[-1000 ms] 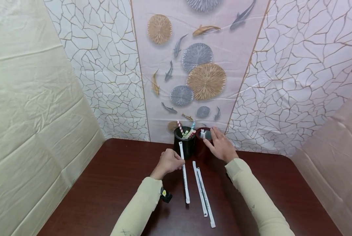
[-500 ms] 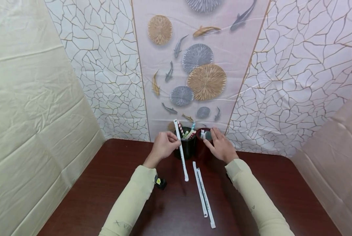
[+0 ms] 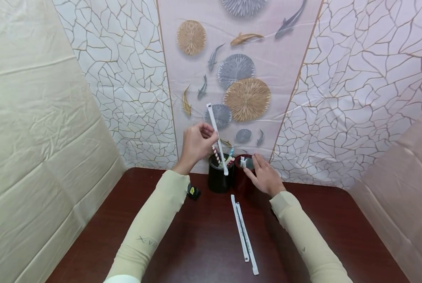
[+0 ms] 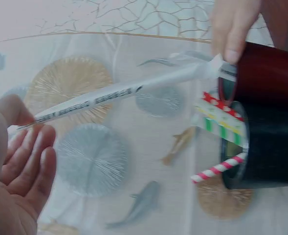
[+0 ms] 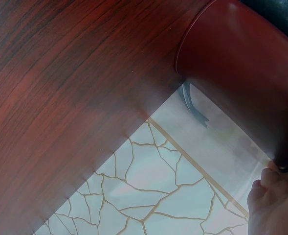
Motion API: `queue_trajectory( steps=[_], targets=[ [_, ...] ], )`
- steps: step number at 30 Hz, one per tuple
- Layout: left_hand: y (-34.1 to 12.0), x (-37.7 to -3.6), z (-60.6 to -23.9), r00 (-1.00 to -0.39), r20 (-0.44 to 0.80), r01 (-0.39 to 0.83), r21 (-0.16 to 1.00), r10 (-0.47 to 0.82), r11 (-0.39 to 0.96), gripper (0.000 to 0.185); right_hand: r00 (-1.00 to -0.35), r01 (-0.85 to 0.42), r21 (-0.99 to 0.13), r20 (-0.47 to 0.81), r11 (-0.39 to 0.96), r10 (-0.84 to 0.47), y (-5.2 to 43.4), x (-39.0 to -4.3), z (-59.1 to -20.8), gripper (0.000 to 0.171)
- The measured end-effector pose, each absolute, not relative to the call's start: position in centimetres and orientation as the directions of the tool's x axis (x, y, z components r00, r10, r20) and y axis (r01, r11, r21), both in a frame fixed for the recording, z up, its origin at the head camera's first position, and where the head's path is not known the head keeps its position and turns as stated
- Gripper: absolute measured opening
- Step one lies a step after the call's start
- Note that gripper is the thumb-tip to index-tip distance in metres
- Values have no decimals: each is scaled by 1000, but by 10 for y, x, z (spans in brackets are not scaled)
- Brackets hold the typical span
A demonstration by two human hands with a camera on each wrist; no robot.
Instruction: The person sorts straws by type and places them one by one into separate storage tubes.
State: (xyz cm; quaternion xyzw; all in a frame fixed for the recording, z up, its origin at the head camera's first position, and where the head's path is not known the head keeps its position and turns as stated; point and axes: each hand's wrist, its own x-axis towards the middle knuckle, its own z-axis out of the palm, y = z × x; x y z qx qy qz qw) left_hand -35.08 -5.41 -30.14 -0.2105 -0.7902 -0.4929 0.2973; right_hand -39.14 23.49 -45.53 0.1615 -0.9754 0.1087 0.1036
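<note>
In the head view my left hand [image 3: 198,143] pinches a white paper-wrapped straw [image 3: 216,129] near its middle. The straw slants in the air, its lower end in front of the black cup [image 3: 219,181]. Printed lettering runs along its wrapper [image 4: 92,98] in the left wrist view. My right hand [image 3: 265,175] rests on the dark red cup [image 3: 244,184] at its rim, fingers fairly straight and thumb spread. White wrapped ends [image 3: 243,162] show inside that cup. Two more wrapped straws [image 3: 244,236] lie side by side on the table.
Several patterned paper straws [image 4: 219,169] stick out of the black cup, which stands beside the red one. Both cups stand at the back of the dark wooden table [image 3: 154,243], close to a patterned cloth wall [image 3: 242,98].
My left hand has lifted the wrapped straw off the table, carrying it up and away toward the cups. My right hand has stayed on the red cup.
</note>
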Motion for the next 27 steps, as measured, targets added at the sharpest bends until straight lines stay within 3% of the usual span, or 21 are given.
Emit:
queue_trajectory(
  steps=[10, 21, 27],
  targets=[
    [-25, -366, -274, -593, 805, 762, 549, 29, 343, 10, -921, -343, -174, 255, 923, -294, 236, -392, -457, 84],
    [5, -384, -290, -550, 833, 764, 472, 61, 439, 8, -918, -348, -184, 265, 919, -294, 236, -391, -461, 86],
    [17, -394, -309, -597, 799, 721, 497, 69, 483, 10, -921, -342, -186, 261, 921, -289, 236, -392, -457, 86]
  ],
)
